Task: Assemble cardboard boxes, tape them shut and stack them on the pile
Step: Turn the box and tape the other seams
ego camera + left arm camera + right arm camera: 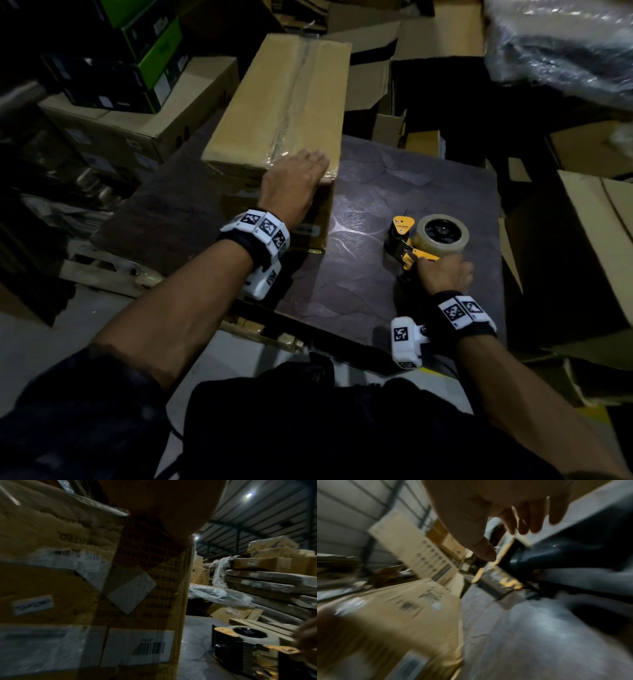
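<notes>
Left hand (pixel 295 181) flat on box (pixel 281 102), right hand (pixel 445 275) over tape dispenser (pixel 428 240)

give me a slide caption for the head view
Left hand rests flat on a taped cardboard box while right hand reaches the tape dispenser.

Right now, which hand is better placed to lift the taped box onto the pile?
Left. The left hand already lies flat on the box; the right hand is at the tape dispenser.

Head cam looks down at box (pixel 281 102) and tape gun (pixel 424 240) – left wrist cam close beside box (pixel 85 588), right wrist blurred; all share both.
</notes>
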Tool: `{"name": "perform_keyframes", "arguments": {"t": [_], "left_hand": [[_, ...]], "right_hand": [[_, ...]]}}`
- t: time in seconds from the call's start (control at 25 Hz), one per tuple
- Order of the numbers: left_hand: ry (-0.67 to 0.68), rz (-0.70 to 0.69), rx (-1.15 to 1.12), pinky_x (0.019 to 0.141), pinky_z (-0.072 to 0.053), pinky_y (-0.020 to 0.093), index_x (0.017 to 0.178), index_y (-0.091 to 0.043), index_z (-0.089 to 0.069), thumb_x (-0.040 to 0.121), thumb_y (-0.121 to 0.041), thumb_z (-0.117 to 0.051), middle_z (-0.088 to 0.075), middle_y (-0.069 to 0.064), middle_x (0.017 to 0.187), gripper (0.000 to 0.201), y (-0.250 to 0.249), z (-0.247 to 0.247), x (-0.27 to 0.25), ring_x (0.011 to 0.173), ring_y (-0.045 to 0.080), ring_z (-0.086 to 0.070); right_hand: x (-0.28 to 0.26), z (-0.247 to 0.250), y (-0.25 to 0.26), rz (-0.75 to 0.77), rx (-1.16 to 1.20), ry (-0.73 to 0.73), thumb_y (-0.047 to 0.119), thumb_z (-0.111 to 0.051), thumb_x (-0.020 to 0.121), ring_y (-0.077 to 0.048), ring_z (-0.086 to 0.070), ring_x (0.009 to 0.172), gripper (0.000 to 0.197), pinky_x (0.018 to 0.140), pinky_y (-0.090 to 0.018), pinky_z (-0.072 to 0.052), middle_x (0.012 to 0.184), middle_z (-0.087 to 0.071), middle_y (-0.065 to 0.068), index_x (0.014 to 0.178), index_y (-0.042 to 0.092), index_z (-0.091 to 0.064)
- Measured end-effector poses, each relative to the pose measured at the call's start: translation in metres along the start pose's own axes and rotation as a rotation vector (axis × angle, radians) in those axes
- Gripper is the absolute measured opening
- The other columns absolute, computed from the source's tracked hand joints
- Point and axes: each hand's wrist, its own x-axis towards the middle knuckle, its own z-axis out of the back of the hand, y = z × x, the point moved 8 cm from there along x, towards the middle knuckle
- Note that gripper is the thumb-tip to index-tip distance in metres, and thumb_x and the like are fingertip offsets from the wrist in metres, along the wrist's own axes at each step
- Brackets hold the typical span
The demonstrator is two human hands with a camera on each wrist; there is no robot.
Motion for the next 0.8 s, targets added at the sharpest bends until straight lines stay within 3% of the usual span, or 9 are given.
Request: {"name": "perform_keyframes", "arguments": {"t": [0.08,0.16,0.24,0.32,0.48,0.64,0.8], "left_hand": [[0.031,-0.054,-0.001,0.109,-0.033,0.040,0.145,-0.014,-0.037,0.092,-0.007,-0.052,-0.038,0.007,0.152,0.055,-0.004,-0.001,0.003,0.138,0.024,-0.037],[0.058,-0.115,0.012,0.110,-0.032,0.040,0.145,-0.013,-0.035,0.090,-0.014,-0.060,-0.037,0.007,0.152,0.061,0.005,0.001,0.001,0.139,0.024,-0.035],[0.055,-0.132,0.027,0.110,-0.032,0.039,0.144,-0.012,-0.036,0.088,-0.024,-0.066,-0.039,0.009,0.150,0.064,0.016,0.005,-0.003,0.138,0.025,-0.036],[0.063,-0.106,-0.015,0.111,-0.032,0.039,0.144,-0.013,-0.037,0.091,-0.024,-0.060,-0.038,0.008,0.151,0.059,0.020,0.005,-0.005,0.139,0.025,-0.036],[0.074,-0.129,-0.019,0.114,-0.028,0.036,0.148,-0.015,-0.032,0.096,-0.017,-0.051,-0.033,0.006,0.155,0.055,0.024,0.002,-0.004,0.142,0.021,-0.032],[0.075,-0.127,0.000,0.116,-0.023,0.033,0.149,-0.016,-0.031,0.097,-0.018,-0.052,-0.032,0.005,0.155,0.055,0.037,-0.002,-0.004,0.143,0.020,-0.029],[0.050,-0.134,0.007,0.116,-0.024,0.037,0.150,-0.014,-0.027,0.103,-0.033,-0.034,-0.026,0.008,0.158,0.051,0.042,-0.002,-0.007,0.145,0.023,-0.025]], "right_hand": [[-0.015,0.009,0.046,0.232,0.022,-0.063,0.032,-0.065,0.087,-0.041,-0.045,0.127,0.054,0.104,-0.046,-0.037,0.136,-0.048,-0.024,0.129,0.001,-0.052],[-0.044,0.013,0.106,0.611,0.124,-0.037,0.029,-0.064,0.093,-0.037,-0.050,0.122,0.044,0.103,-0.043,-0.039,0.130,-0.054,-0.022,0.127,0.001,-0.058],[-0.080,0.011,0.160,0.940,0.141,0.023,0.026,-0.059,0.099,-0.032,-0.050,0.125,0.044,0.106,-0.042,-0.038,0.133,-0.054,-0.019,0.135,0.001,-0.054],[-0.104,-0.002,0.200,1.147,0.006,0.058,0.027,-0.053,0.102,-0.031,-0.045,0.132,0.047,0.109,-0.040,-0.035,0.142,-0.050,-0.018,0.142,0.002,-0.048],[-0.109,-0.035,0.231,1.298,-0.270,0.108,0.029,-0.044,0.105,-0.034,-0.038,0.142,0.048,0.114,-0.047,-0.036,0.153,-0.040,-0.020,0.144,0.001,-0.045],[-0.115,-0.041,0.227,1.339,-0.262,-0.059,0.018,-0.050,0.101,-0.033,-0.047,0.137,0.037,0.101,-0.046,-0.048,0.147,-0.050,-0.016,0.135,0.004,-0.057],[-0.121,-0.042,0.232,1.307,-0.308,-0.054,0.037,-0.028,0.101,-0.037,-0.050,0.130,0.054,0.100,-0.049,-0.049,0.139,-0.056,-0.018,0.129,0.002,-0.058]]}}
